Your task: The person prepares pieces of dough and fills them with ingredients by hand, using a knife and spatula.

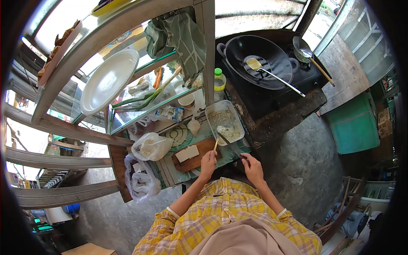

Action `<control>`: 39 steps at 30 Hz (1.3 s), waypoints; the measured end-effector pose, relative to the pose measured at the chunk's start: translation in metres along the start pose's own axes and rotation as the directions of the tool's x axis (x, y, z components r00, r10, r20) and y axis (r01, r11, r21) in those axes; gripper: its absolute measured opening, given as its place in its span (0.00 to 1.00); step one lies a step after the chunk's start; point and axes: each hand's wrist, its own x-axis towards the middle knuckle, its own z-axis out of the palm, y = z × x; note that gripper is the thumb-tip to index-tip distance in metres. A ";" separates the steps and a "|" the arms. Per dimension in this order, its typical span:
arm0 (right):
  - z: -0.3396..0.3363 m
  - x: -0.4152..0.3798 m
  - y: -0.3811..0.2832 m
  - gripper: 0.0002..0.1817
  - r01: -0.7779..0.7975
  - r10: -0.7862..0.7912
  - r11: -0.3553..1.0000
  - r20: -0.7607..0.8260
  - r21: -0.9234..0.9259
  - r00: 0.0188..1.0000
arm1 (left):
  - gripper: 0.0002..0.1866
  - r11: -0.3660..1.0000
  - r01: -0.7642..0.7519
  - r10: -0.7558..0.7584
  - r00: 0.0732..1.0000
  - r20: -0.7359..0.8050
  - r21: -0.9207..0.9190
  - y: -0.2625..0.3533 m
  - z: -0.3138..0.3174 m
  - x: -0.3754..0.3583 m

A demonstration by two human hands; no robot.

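Observation:
My left hand [208, 164] is closed around the thin yellowish handle of a utensil [216, 143]; its far end reaches a clear plastic container [211, 111]. In the container lies a lumpy white mixture [229, 133]. My right hand [253, 168] is closed on the dark handle of a knife, whose grey blade [233, 147] points toward the container's near edge. Left of my left hand, a pale rectangular block [187, 153] rests on a brown wooden cutting board [205, 146]. The tip of the left utensil is hard to make out.
A black wok [242, 46] with a long-handled spatula [280, 79] sits on the stove to the right, beside a wire strainer [312, 59]. A bottle with a green cap [219, 78] stands behind the container. Plastic bags [148, 146] lie left; a glass case holds green onions [148, 97].

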 end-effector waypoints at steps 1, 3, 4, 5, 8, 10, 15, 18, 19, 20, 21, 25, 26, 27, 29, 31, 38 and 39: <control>0.001 0.000 0.002 0.12 0.007 -0.007 1.000 -0.014 0.006 1.000 | 0.12 0.999 0.037 -0.037 0.999 0.008 -0.031 0.005 0.000 -0.001; 0.005 0.002 0.008 0.12 0.021 -0.020 1.000 -0.042 0.020 0.999 | 0.12 0.993 0.078 -0.077 0.997 0.018 -0.087 0.015 0.001 -0.004; 0.006 0.002 0.010 0.12 0.014 -0.014 1.000 -0.040 0.013 0.999 | 0.12 0.988 0.100 -0.098 0.995 0.025 -0.115 0.017 0.002 -0.005; 0.005 0.003 0.013 0.12 0.006 -0.006 1.000 -0.038 0.005 0.999 | 0.12 0.985 0.111 -0.107 0.993 0.042 -0.134 0.018 0.001 -0.005; 0.003 0.002 0.014 0.11 0.022 -0.022 1.000 -0.057 -0.011 0.998 | 0.12 0.975 0.144 -0.133 0.988 0.077 -0.171 0.018 -0.002 -0.005; 0.003 0.002 0.014 0.11 0.043 -0.045 0.999 -0.071 -0.034 0.996 | 0.12 0.973 0.160 -0.149 0.986 0.080 -0.168 0.018 -0.003 -0.005; 0.002 0.002 0.018 0.11 0.054 -0.070 0.988 -0.102 -0.147 0.992 | 0.12 0.946 0.214 -0.190 0.975 0.120 -0.243 0.017 -0.004 -0.004; 0.004 0.001 0.016 0.12 0.095 -0.111 0.984 -0.103 -0.151 0.988 | 0.12 0.944 0.213 -0.189 0.975 0.119 -0.252 0.012 -0.005 -0.003; 0.003 0.000 0.015 0.12 0.089 -0.107 0.981 -0.098 -0.175 0.989 | 0.12 0.944 0.210 -0.184 0.976 0.120 -0.253 0.012 -0.006 -0.003; 0.002 -0.002 0.013 0.12 0.085 -0.104 0.977 -0.091 -0.198 0.990 | 0.12 0.943 0.211 -0.184 0.975 0.124 -0.256 0.013 -0.006 -0.004; 0.002 -0.002 0.011 0.12 0.082 -0.102 0.972 -0.082 -0.220 0.991 | 0.12 0.942 0.211 -0.184 0.975 0.126 -0.259 0.013 -0.007 -0.004; 0.002 -0.003 0.011 0.12 0.070 -0.105 0.957 -0.111 -0.282 0.988 | 0.11 0.945 0.207 -0.181 0.976 0.123 -0.252 0.014 -0.006 -0.004; 0.004 -0.004 0.010 0.12 0.068 -0.105 0.958 -0.119 -0.277 0.987 | 0.11 0.946 0.205 -0.180 0.976 0.120 -0.250 0.014 -0.006 -0.004; 0.005 -0.004 0.010 0.12 0.067 -0.105 0.960 -0.127 -0.272 0.986 | 0.11 0.948 0.202 -0.177 0.977 0.117 -0.248 0.014 -0.006 -0.004; 0.003 -0.003 0.008 0.12 0.065 -0.100 0.965 -0.129 -0.254 0.987 | 0.12 0.951 0.196 -0.175 0.979 0.105 -0.238 0.017 -0.005 -0.004; 0.003 -0.003 0.008 0.12 0.066 -0.102 0.966 -0.131 -0.251 0.986 | 0.12 0.955 0.195 -0.179 0.980 0.091 -0.223 0.020 -0.003 -0.005; -0.005 -0.001 0.005 0.12 0.071 -0.104 0.971 -0.140 -0.227 0.985 | 0.12 0.948 0.208 -0.192 0.978 0.085 -0.239 0.017 -0.002 -0.004; -0.006 -0.001 0.005 0.12 0.079 -0.111 0.971 -0.133 -0.224 0.985 | 0.12 0.948 0.207 -0.192 0.978 0.086 -0.241 0.017 -0.003 -0.004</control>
